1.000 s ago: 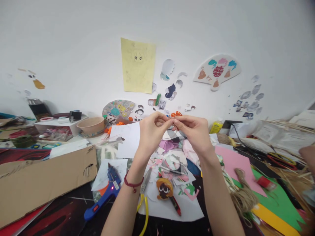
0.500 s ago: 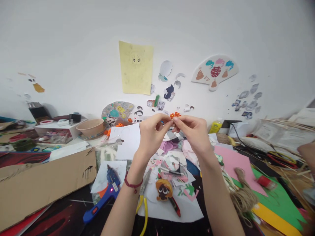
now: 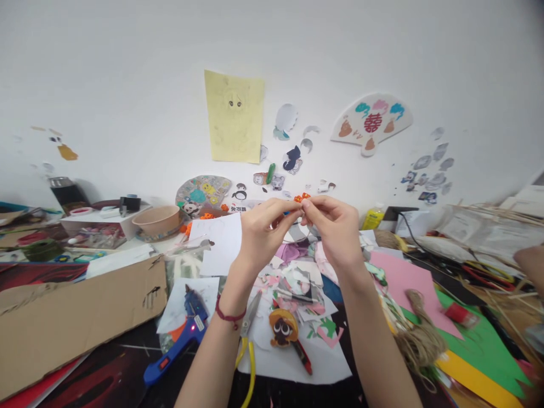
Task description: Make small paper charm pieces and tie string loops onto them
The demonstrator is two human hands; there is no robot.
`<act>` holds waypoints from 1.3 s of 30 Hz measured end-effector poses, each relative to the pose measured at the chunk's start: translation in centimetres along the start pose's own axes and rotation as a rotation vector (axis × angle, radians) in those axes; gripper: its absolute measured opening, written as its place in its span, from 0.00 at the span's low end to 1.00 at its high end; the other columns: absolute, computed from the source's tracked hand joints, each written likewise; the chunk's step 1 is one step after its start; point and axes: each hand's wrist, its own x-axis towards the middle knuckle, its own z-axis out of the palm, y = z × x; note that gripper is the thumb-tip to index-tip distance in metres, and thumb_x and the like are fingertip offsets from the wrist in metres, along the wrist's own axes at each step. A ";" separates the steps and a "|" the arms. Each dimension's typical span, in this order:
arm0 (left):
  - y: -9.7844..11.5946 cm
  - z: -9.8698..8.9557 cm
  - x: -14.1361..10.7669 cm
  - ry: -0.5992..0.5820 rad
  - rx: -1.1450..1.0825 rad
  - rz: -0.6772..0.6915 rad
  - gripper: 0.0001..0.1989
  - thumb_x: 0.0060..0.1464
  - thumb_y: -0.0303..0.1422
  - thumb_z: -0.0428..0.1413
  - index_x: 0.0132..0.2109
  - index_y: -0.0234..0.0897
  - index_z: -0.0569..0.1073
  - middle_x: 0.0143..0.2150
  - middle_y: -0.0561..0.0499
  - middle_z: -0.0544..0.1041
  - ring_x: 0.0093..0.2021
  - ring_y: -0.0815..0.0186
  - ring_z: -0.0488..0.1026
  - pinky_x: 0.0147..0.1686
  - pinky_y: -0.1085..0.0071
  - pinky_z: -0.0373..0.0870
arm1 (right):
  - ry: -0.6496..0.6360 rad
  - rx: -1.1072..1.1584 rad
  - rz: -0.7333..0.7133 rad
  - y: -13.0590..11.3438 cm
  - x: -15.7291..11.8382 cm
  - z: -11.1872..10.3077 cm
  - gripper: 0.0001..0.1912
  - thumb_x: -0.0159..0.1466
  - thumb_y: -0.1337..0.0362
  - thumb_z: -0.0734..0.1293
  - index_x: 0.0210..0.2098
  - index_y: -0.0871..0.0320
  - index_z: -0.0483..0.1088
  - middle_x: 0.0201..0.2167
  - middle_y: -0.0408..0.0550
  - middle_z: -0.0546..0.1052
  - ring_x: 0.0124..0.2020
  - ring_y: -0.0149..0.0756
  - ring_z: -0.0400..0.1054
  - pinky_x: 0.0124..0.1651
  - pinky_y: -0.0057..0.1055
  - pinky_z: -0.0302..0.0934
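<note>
My left hand [image 3: 267,229] and my right hand [image 3: 338,229] meet fingertip to fingertip above the cluttered table. A small orange piece [image 3: 302,198] shows at the top of their pinched fingers, and both hands grip it. Its lower part is hidden by the fingers. Below my hands lie paper scraps [image 3: 297,289] on a white sheet. Yellow-handled scissors [image 3: 251,345] rest beside my left forearm, and a round cartoon figure [image 3: 283,328] lies between my forearms.
A blue glue gun [image 3: 181,340] with a lit red light and a cardboard sheet [image 3: 85,323] are at left. Twine [image 3: 420,340], pink paper [image 3: 414,283] and green paper [image 3: 480,345] lie at right. Part of another person's hand [image 3: 530,269] shows at the right edge.
My fingers have shifted slightly around the orange piece, which now shows less above them. The fingers of my left hand look straighter and flatter.
</note>
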 end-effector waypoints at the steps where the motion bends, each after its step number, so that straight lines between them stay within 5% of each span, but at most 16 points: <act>1: 0.0 -0.1 0.0 -0.011 -0.013 -0.001 0.04 0.59 0.29 0.59 0.39 0.36 0.78 0.34 0.51 0.81 0.27 0.73 0.72 0.28 0.75 0.68 | 0.003 -0.006 -0.002 0.0 0.0 0.0 0.05 0.60 0.63 0.71 0.31 0.59 0.76 0.24 0.42 0.76 0.23 0.27 0.68 0.27 0.26 0.63; 13: 0.6 0.0 0.2 0.009 -0.140 -0.245 0.03 0.56 0.32 0.62 0.36 0.38 0.77 0.32 0.53 0.79 0.27 0.73 0.73 0.28 0.75 0.70 | 0.014 -0.103 -0.161 -0.4 -0.1 0.2 0.03 0.61 0.64 0.70 0.32 0.57 0.75 0.27 0.42 0.76 0.26 0.28 0.68 0.31 0.27 0.66; 21: 0.4 0.3 0.2 -0.078 -0.065 -0.307 0.02 0.56 0.30 0.60 0.35 0.36 0.75 0.27 0.55 0.79 0.24 0.74 0.73 0.27 0.79 0.70 | 0.037 -0.202 -0.209 0.8 -0.1 0.2 0.03 0.62 0.65 0.69 0.33 0.57 0.75 0.30 0.44 0.76 0.30 0.31 0.70 0.34 0.30 0.66; 28: 0.0 0.9 -0.2 -0.029 0.084 -0.354 0.06 0.56 0.30 0.59 0.31 0.35 0.71 0.24 0.55 0.75 0.22 0.73 0.71 0.25 0.78 0.69 | 0.070 -0.394 -0.307 1.4 -0.2 1.0 0.05 0.63 0.66 0.67 0.32 0.55 0.76 0.31 0.45 0.77 0.32 0.34 0.70 0.38 0.33 0.66; 39: -0.8 1.2 -0.5 -0.031 0.063 -0.458 0.04 0.54 0.29 0.59 0.37 0.35 0.78 0.29 0.51 0.81 0.28 0.69 0.76 0.31 0.74 0.72 | 0.094 -0.376 -0.335 2.3 -0.5 1.5 0.06 0.63 0.66 0.67 0.33 0.57 0.77 0.31 0.46 0.77 0.33 0.34 0.71 0.38 0.33 0.66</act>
